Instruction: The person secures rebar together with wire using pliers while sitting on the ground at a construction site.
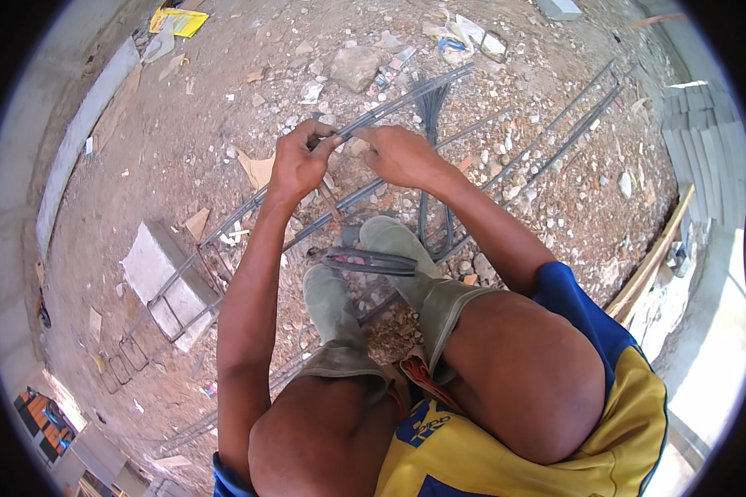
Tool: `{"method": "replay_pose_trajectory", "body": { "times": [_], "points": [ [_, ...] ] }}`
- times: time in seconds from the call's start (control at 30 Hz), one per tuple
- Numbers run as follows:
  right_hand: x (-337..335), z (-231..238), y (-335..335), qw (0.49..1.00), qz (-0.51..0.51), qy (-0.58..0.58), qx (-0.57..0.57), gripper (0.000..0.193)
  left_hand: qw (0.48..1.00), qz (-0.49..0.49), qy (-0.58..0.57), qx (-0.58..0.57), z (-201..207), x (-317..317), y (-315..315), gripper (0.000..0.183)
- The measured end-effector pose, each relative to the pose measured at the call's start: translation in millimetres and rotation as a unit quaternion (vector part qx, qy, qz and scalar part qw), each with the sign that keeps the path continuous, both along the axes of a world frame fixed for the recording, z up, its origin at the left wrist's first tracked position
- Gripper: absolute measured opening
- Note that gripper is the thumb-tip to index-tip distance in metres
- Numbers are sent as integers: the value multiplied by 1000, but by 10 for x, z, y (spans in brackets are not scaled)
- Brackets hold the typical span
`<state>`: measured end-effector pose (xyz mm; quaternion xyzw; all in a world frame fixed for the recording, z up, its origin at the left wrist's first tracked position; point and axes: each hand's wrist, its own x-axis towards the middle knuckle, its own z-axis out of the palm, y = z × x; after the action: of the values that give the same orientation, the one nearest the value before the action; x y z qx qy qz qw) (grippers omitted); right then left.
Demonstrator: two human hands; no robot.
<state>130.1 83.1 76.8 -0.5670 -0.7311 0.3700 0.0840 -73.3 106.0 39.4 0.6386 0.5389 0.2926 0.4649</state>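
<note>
Squats over stony, littered soil (572,224), with grey-green boots (327,302) planted among the bars, just below the hands. Keeps a dark, long-handled tool (369,262) across the gap by the boots, too blurred to name more closely. Has in the way, near the right hand (398,156), a bundle of thin dark wire (430,112), splayed at the top and looped at the bottom. Finds at the far left a pale concrete block (170,286) under the bars, and beyond the hands a large rough stone (356,68). Shows farther off a yellow packet (180,21) at upper left, stacked grey slabs (704,145) at right and wooden planks (655,257) just below them.

Holds the near bar of a steel cage (423,89) in the left hand (301,164), narrowed, with thumb and fingers closed around. Rests the curled right-hand fingers against the same bar, just beside; cannot tell whether gripping or only touching.

Lies slantwise beneath both hands, from lower left to upper right. Looks slim, dark grey and ladder-like: made of long, roughly parallel bars, joined at the left by squarish hoops, browned with rust near the hands.
</note>
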Motion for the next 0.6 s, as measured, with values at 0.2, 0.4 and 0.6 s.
{"method": "replay_pose_trajectory", "body": {
  "times": [0.2, 0.4, 0.6],
  "points": [
    [-200, -190, 227, 999, 29, 31, -18, 30, 999, 27, -32, 18, 110, -80, 125, 13],
    [-314, -252, 210, 998, -36, 32, 27, 24, 998, 49, 4, 37, -11, -120, 130, 15],
    [-333, -185, 70, 970, -54, -93, 218, 22, 971, -52, -10, 232, -195, -214, 134, 19]
  ]
}}
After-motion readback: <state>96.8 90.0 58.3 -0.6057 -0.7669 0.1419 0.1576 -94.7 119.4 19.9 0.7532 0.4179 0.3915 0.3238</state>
